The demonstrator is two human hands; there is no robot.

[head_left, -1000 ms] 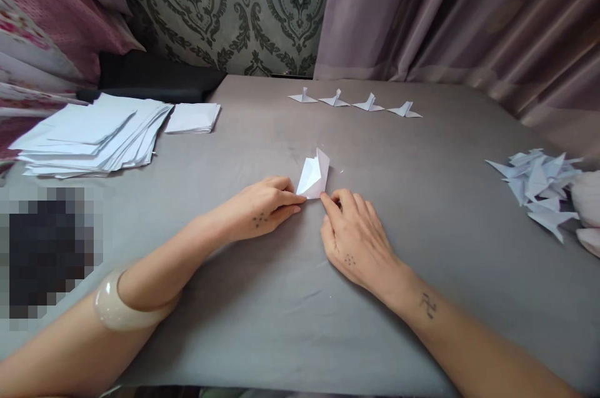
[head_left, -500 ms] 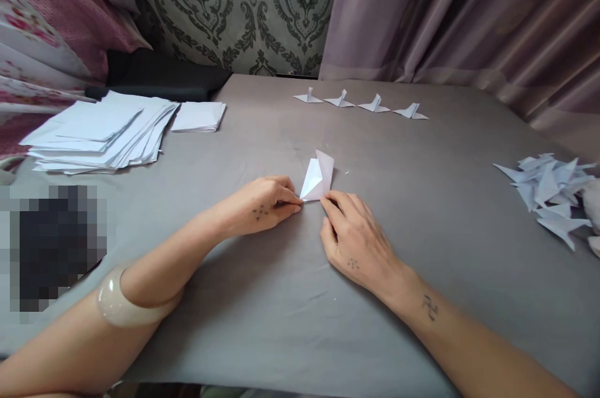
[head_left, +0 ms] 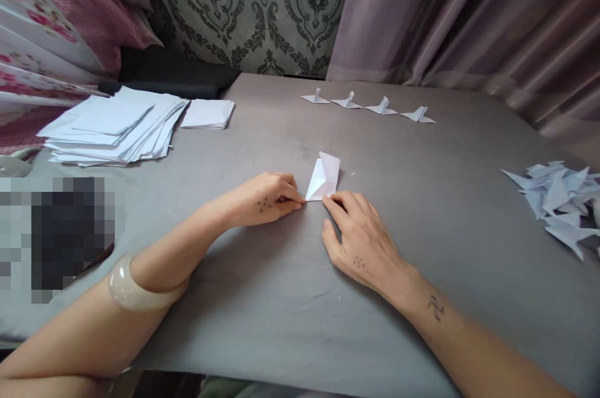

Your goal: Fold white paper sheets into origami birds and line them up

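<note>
A small white sheet of folded paper (head_left: 324, 176), with slanted creases and a raised pointed flap, lies on the grey cloth in front of me. My left hand (head_left: 272, 197) pinches its lower left corner between thumb and fingertips. On the lower right edge rests the index fingertip of my right hand (head_left: 359, 235); that hand's thumb stands apart, and its fingers lie stretched over the cloth.
Loose white sheets (head_left: 112, 129) are piled at the left, beside a smaller paper stack (head_left: 207, 114). Several folded paper birds (head_left: 382, 107) stand in a row at the back. A heap of folded paper pieces (head_left: 557, 192) lies at the right. Curtains (head_left: 422, 10) hang behind the table.
The whole view has shifted slightly, so things appear a little further right. Both hands keep nearly the same places at the folded paper's lower edge.
</note>
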